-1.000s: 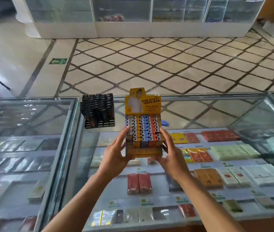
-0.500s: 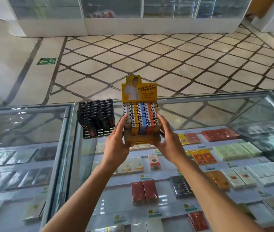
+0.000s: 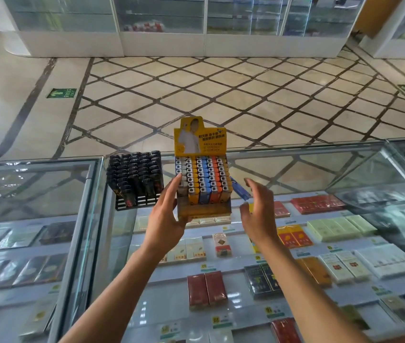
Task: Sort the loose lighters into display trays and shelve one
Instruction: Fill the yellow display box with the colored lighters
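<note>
Yellow tray (image 3: 202, 184) of coloured lighters stands on the glass table (image 3: 295, 169); left hand (image 3: 165, 216) lays straight fingers against its left side, gripping nothing; right hand (image 3: 258, 211) hovers just beside it, fingers spread, empty; best to clasp both sides evenly before lifting; black tray (image 3: 136, 179) crowds the left; a loose blue lighter (image 3: 239, 191) lies at the right.

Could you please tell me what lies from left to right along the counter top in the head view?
From the left: black lighter tray → left hand → yellow display tray → right hand.
</note>
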Motion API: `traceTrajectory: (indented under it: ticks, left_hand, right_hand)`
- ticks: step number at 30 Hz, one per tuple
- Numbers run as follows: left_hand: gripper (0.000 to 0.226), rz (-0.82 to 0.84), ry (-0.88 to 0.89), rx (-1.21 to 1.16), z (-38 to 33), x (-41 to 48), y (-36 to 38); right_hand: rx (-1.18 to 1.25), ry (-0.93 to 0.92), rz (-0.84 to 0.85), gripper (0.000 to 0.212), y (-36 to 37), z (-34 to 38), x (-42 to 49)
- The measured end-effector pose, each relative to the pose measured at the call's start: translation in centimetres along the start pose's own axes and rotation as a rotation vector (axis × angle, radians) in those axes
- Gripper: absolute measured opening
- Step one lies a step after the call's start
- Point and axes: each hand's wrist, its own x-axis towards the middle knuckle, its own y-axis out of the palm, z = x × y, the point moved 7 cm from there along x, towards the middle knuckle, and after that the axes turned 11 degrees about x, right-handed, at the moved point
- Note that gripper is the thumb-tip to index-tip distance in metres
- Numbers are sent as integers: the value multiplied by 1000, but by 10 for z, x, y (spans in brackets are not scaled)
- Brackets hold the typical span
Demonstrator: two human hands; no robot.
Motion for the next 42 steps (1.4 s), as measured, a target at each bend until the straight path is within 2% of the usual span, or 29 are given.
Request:
traceTrajectory:
  ticks: [2, 5, 9, 15, 18, 22, 27, 36, 42]
  left_hand:
    - [107, -6, -3, 5, 1, -1, 0]
    - [108, -11, -6, 11, 3, -3, 1]
    - [108, -12, 7, 27, 4, -4, 2]
    - [109, -11, -10, 50, 4, -4, 0]
    - [111, -17, -12, 49, 5, -5, -1]
    - [109, -34, 4, 59, 1, -7, -2]
    - [111, -50, 30, 142, -6, -18, -3]
    - [112, 11, 106, 252, -13, -13, 0]
    - [106, 24, 158, 316, -10, -2, 4]
  right_hand:
    - [-126, -33, 18, 49, 2, -11, 7]
    - [-142, -11, 60, 33, 5, -15, 11]
    - [-124, -18, -56, 25, -13, -2, 5]
    - [57, -137, -188, 18, -55, 41, -12]
    - [69, -220, -180, 19, -65, 64, -16]
    - [93, -356, -12, 21, -55, 102, -10]
    - [72, -437, 146, 27, -22, 123, 3]
    - [22, -408, 177, 26, 8, 119, 20]
    - [-79, -409, 116, 40, 13, 116, 13]
